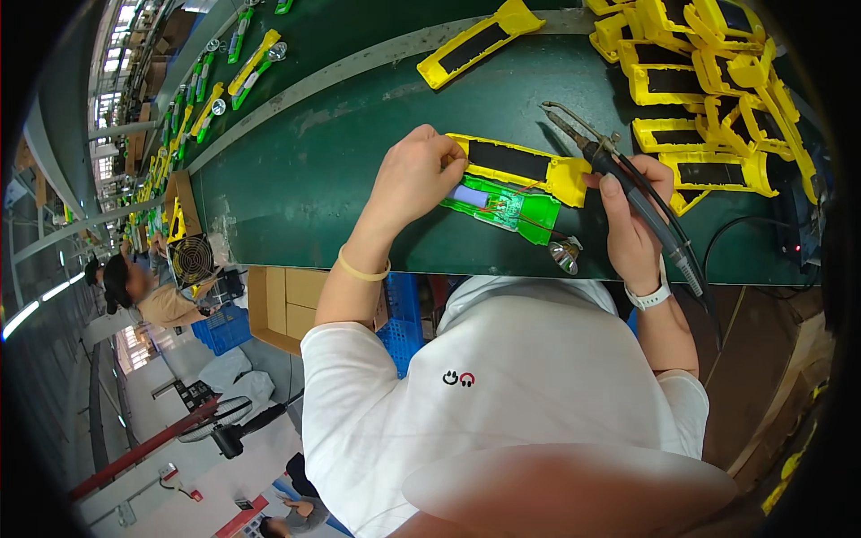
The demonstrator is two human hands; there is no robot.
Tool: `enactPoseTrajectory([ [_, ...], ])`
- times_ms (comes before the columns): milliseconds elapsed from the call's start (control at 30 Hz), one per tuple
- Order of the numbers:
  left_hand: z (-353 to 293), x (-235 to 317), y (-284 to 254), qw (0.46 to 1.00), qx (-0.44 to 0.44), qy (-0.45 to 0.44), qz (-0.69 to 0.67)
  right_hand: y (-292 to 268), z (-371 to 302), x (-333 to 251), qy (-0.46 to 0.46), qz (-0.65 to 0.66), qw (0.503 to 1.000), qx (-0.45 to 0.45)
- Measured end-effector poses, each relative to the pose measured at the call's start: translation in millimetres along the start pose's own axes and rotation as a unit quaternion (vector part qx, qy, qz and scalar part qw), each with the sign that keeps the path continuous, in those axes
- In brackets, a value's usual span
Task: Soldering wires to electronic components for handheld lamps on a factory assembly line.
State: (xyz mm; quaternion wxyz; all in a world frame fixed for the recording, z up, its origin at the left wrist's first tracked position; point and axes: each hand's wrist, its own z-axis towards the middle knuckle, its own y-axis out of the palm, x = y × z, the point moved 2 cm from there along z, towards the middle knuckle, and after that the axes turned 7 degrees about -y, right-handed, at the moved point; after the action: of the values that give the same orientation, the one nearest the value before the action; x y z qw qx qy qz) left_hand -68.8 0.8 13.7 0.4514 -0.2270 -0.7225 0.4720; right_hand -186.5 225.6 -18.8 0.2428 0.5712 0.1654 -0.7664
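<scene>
A yellow plastic housing half (567,178) with a dark panel lies alongside an opened green housing half (541,215) on the green bench. The green half holds a purple cylindrical battery (469,195), a small board and thin red wires. A round reflector lamp head (565,255) hangs at its near right end. My left hand (414,176) is closed, fingers pinched at the left end of the yellow half; the fingertips are partly hidden. My right hand (635,220) grips a soldering iron (639,186), its tip pointing up and left, while fingers touch the yellow half's right end.
Another yellow housing half (475,45) lies farther back. Several more are piled (708,99) at the right. A black cable (717,238) runs toward a dark box (794,235) at the right edge. Lamp assemblies line a conveyor (202,99) at the left; an open carton (285,309) stands below the bench.
</scene>
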Motion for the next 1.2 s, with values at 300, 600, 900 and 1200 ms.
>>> enactPoseTrajectory([
  [300, -4, 0, 5, 0.999, 0.032, 0.038, -0.020, 14, 3, 1, 0.007, -0.049, 0.999, -0.011],
  [600, -1, 1, 10, 0.999, 0.035, 0.040, -0.005, 36, -1, 2, 0.062, 0.025, 0.996, -0.064],
  [900, -2, 2, 9, 0.999, 0.033, 0.026, 0.005, 40, -1, 4, 0.067, 0.018, 0.993, -0.090],
  [1200, -1, 3, 8, 0.999, 0.031, 0.030, 0.009, 41, -2, 6, 0.071, 0.008, 0.994, -0.081],
])
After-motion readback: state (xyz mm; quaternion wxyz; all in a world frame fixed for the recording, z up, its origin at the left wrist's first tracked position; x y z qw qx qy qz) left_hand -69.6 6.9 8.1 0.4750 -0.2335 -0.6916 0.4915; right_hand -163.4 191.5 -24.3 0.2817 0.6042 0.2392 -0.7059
